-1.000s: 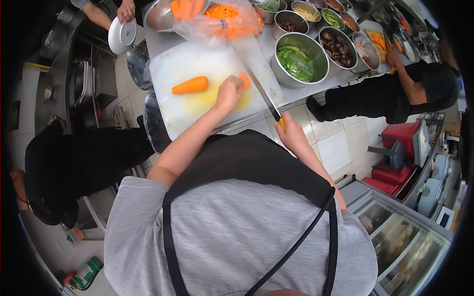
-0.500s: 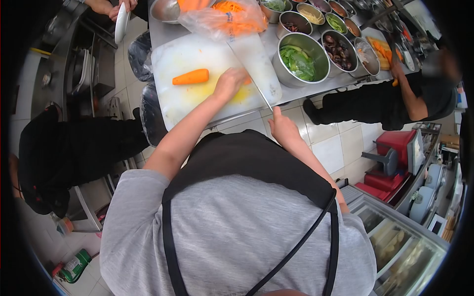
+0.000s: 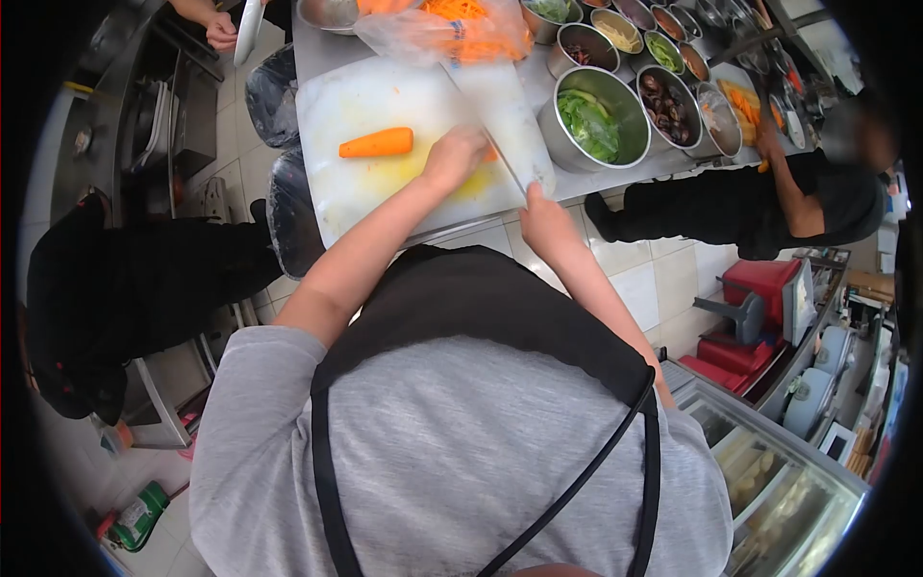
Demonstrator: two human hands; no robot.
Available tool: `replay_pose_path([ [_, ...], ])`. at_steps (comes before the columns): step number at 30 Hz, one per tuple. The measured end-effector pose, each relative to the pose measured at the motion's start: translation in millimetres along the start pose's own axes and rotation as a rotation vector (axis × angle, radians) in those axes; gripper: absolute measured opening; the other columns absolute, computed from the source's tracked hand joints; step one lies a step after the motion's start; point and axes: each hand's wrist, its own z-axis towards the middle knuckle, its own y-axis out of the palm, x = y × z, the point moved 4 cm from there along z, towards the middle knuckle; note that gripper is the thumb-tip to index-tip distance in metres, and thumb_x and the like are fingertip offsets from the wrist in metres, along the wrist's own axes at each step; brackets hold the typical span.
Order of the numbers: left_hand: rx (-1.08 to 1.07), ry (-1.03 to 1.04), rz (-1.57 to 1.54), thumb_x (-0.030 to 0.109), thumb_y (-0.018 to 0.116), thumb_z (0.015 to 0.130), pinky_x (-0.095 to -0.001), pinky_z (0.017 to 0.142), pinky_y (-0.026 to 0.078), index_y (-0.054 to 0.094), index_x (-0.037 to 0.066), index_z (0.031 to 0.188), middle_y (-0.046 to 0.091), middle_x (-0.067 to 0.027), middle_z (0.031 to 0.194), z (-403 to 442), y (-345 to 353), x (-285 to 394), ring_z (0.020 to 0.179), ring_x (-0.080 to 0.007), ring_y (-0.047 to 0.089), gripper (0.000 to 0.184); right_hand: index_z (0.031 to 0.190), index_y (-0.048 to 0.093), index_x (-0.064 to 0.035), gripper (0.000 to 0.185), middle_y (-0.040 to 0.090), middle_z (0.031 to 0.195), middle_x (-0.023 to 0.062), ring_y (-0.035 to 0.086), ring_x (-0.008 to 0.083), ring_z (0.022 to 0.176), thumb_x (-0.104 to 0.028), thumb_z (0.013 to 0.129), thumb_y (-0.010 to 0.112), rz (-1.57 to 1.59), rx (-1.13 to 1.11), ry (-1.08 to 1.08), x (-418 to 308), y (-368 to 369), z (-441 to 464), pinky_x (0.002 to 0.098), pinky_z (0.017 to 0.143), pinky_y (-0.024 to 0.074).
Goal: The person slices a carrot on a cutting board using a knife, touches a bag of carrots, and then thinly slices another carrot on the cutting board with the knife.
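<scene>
My right hand (image 3: 550, 221) is closed around the handle of a knife (image 3: 507, 162), whose long blade slants away over the white cutting board (image 3: 332, 197). Just left of the blade, my left hand (image 3: 456, 156) is closed, fingers curled down on a piece of carrot (image 3: 491, 153); only an orange edge of it shows. A peeled whole carrot (image 3: 377, 143) lies on the board to the left of that hand. Yellow stains mark the board beneath my wrist.
Behind the board lies a plastic bag (image 3: 452, 43) of shredded carrot, beside a metal bowl (image 3: 329, 17). Metal pots of greens (image 3: 594, 120) and mushrooms (image 3: 670, 108) stand at right. One co-worker (image 3: 808, 183) works at right; another person (image 3: 106, 279) stands left.
My right hand and the knife handle have moved slightly up and left. My left hand stays over the carrot piece. At the upper left, another person's hand and white plate have shifted.
</scene>
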Motion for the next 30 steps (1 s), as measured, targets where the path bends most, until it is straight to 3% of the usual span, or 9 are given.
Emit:
replay_pose_path([
  [3,0.029,0.026,0.021,0.002,0.065,0.073,-0.0378,0.074,0.051,0.067,0.004,0.079,0.063,-0.0072,0.086,-3,2,-3,0.083,-0.0295,0.058,0.007,0.105,0.04,0.0009,0.026,0.064,0.075,0.0279,0.062,0.0484,0.073,-0.017,0.092,0.053,-0.018,-0.067,0.084,1,4,-21,0.0568,0.067,0.0483],
  [9,0.035,0.011,0.014,0.003,0.066,0.072,-0.0376,0.073,0.05,0.066,0.004,0.078,0.063,-0.0064,0.085,-4,-2,2,0.081,-0.0286,0.058,0.006,0.106,0.04,0.001,0.023,0.063,0.078,0.0305,0.064,0.0471,0.077,-0.009,0.087,0.048,-0.029,0.001,0.011,-4,12,18,0.057,0.07,0.0492],
  [12,0.045,0.016,0.001,0.003,0.066,0.072,-0.0378,0.073,0.05,0.065,0.004,0.076,0.062,-0.0066,0.084,-2,0,-1,0.081,-0.0286,0.058,0.005,0.104,0.041,0.0007,0.02,0.064,0.077,0.0295,0.064,0.0472,0.076,-0.008,0.088,0.047,-0.034,-0.034,0.011,-14,-11,-11,0.0565,0.069,0.05],
  [15,0.063,0.005,-0.036,0.004,0.066,0.072,-0.0376,0.072,0.05,0.064,0.004,0.075,0.062,-0.0068,0.084,-4,-1,-1,0.082,-0.0286,0.058,0.004,0.104,0.039,0.0006,0.027,0.063,0.074,0.0292,0.062,0.0492,0.073,-0.018,0.091,0.054,-0.05,-0.058,0.124,-7,6,-21,0.0572,0.067,0.0489],
  [19,0.037,0.003,-0.006,0.004,0.066,0.072,-0.0372,0.073,0.05,0.065,0.005,0.077,0.062,-0.0063,0.085,-5,-4,0,0.082,-0.0281,0.057,0.005,0.105,0.039,-0.0002,0.028,0.063,0.075,0.0294,0.062,0.0493,0.073,-0.018,0.091,0.054,-0.034,0.012,0.036,-6,12,8,0.0572,0.067,0.0489],
  [22,0.052,0.016,-0.017,0.004,0.066,0.072,-0.0372,0.073,0.05,0.065,0.005,0.078,0.062,-0.0064,0.084,-4,-1,-1,0.082,-0.0281,0.057,0.006,0.106,0.041,0.0012,0.021,0.064,0.079,0.0302,0.063,0.0487,0.076,-0.011,0.089,0.046,-0.046,-0.035,0.033,-11,-2,3,0.056,0.07,0.0496],
  [24,0.071,0.014,-0.024,0.004,0.066,0.072,-0.0373,0.074,0.05,0.065,0.005,0.078,0.062,-0.0066,0.084,-5,0,-3,0.082,-0.0282,0.057,0.006,0.104,0.04,0.0004,0.026,0.063,0.074,0.0291,0.062,0.0494,0.072,-0.017,0.091,0.055,-0.04,-0.049,0.056,-9,-7,-19,0.0572,0.066,0.0487],
  [28,0.051,-0.01,-0.021,0.003,0.066,0.072,-0.0377,0.074,0.05,0.066,0.005,0.078,0.063,-0.0064,0.085,-6,0,-1,0.082,-0.0284,0.057,0.005,0.104,0.04,0.0016,0.027,0.063,0.074,0.029,0.062,0.0492,0.072,-0.016,0.09,0.055,-0.029,-0.026,0.08,-3,12,-15,0.0569,0.066,0.0487],
  [30,0.044,-0.015,-0.017,0.003,0.067,0.072,-0.0378,0.074,0.05,0.066,0.004,0.077,0.063,-0.0063,0.086,-7,0,-2,0.082,-0.0283,0.058,0.005,0.104,0.041,0.0006,0.019,0.064,0.08,0.031,0.063,0.0488,0.079,-0.011,0.089,0.046,-0.006,-0.038,0.038,-7,12,5,0.0558,0.073,0.0493],
])
